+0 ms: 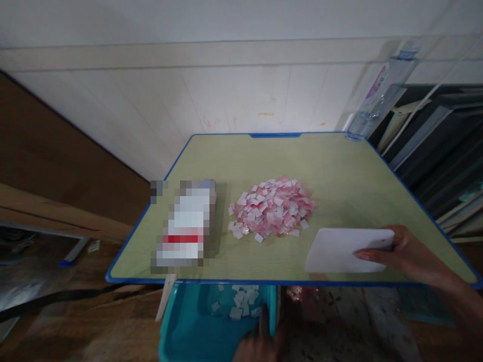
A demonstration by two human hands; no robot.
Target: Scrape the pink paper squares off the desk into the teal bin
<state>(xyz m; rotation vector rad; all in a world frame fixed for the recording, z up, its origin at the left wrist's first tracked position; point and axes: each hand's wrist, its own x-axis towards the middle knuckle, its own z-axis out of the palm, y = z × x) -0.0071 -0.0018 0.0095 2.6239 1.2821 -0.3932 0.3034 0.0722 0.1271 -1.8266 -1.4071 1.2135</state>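
Note:
My right hand (400,254) grips the right end of a flat white plastic scraper (339,250), thumb on its near face. The scraper stands just over the front part of the table, right of a heap of small pink and white square pieces (273,208). Lower down, my left hand (260,344) is at the right rim of a teal basin (169,322), one finger stretched along the inside and the rest in shadow; it seems to hold the rim. Several white square pieces (243,301) lie in the basin, partly under the table edge.
The blue-edged table (320,161) stands against a white wall. A blurred-out white box-like object (188,221) lies at its left, with a pale strip (166,296) below. A clear plastic bottle (381,95) is at the back right corner, beside dark stacked panels (437,130).

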